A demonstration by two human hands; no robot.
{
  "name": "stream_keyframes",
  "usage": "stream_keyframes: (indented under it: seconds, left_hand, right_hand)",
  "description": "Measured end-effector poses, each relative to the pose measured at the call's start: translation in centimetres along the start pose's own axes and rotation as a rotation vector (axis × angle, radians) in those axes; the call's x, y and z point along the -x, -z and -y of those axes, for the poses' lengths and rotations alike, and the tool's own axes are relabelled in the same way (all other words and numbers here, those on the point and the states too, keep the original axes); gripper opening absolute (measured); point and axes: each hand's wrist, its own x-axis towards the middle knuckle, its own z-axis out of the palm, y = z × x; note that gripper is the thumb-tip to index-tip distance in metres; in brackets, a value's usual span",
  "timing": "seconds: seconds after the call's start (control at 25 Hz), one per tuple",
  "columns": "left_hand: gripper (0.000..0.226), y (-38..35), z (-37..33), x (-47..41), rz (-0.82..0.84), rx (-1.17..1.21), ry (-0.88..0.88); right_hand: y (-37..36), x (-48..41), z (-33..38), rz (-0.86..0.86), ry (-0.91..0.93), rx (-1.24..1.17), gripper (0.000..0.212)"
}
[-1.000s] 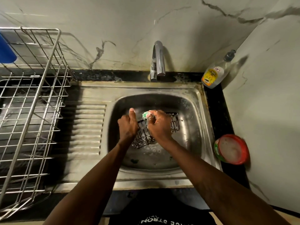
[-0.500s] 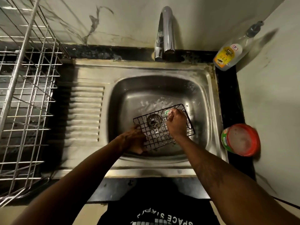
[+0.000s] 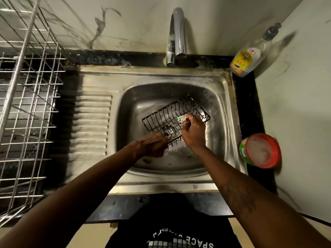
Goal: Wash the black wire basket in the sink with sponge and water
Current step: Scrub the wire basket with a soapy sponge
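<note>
Your black worktop (image 3: 249, 108) carries the steel sink (image 3: 143, 74), a soap bottle (image 3: 245, 63) and red tub (image 3: 261, 151) on the right, and a wire rack (image 3: 26, 104) on the left.

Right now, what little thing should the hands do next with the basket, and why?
Probably rub the sponge along the neighbouring wires: the right hand holds it inside the black wire basket, which the left hand steadies by its near edge.

One black wire basket (image 3: 161, 119), one sponge (image 3: 180, 119), one sink (image 3: 143, 76), one tap (image 3: 177, 33), one soap bottle (image 3: 245, 61), one red tub (image 3: 261, 151), one silver rack (image 3: 20, 62).
</note>
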Motion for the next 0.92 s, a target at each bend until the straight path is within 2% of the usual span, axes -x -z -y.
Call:
stream_keyframes:
  seconds: [0.08, 0.16, 0.32, 0.44, 0.52, 0.64, 0.76, 0.8, 0.88, 0.92]
  left_hand:
    - [0.02, -0.8, 1.2, 0.8, -0.114, 0.125, -0.019]
    - [0.02, -1.3, 2.3, 1.5, -0.267, 0.262, 0.046]
    - [0.018, 1.5, 2.0, 1.7, -0.588, 0.387, 0.23]
    - [0.029, 0.8, 2.9, 1.6, -0.615, 0.438, 0.411]
    - [0.038, 0.1, 2.8, 1.5, -0.626, 0.613, 0.473]
    - [0.057, -0.5, 1.7, 1.0, -0.813, 1.054, 0.598]
    - [0.078, -1.2, 1.6, -0.4, -0.946, 1.17, 0.867]
    - [0.081, -1.0, 1.7, -0.9, -0.966, 1.209, 0.959]
    - [0.079, 0.0, 1.7, -1.7, -0.99, 1.236, 1.092]
    - [0.078, 0.6, 1.5, -1.9, -0.984, 1.225, 1.123]
  right_hand:
    - [0.0, -0.1, 0.6, -0.081, 0.035, -0.024, 0.033]
    - [0.1, -0.2, 1.5, -0.098, 0.053, -0.051, 0.041]
    - [-0.9, 0.5, 2.3, 0.059, 0.243, -0.048, 0.049]
    - [-2.5, 0.1, 3.7, 0.094, 0.266, -0.047, 0.037]
    - [-3.4, -0.4, 4.4, 0.095, 0.324, -0.019, 0.027]
    - [-4.6, 0.5, 5.7, 0.211, 0.415, 0.0, 0.028]
    - [-3.6, -0.3, 5.0, 0.292, 0.438, 0.096, 0.024]
    - [-2.8, -1.6, 4.4, 0.286, 0.389, 0.19, 0.023]
    - [-1.5, -4.6, 3.6, 0.17, 0.28, 0.314, 0.018]
    - [-1.5, -5.1, 4.0, 0.135, 0.3, 0.329, 0.015]
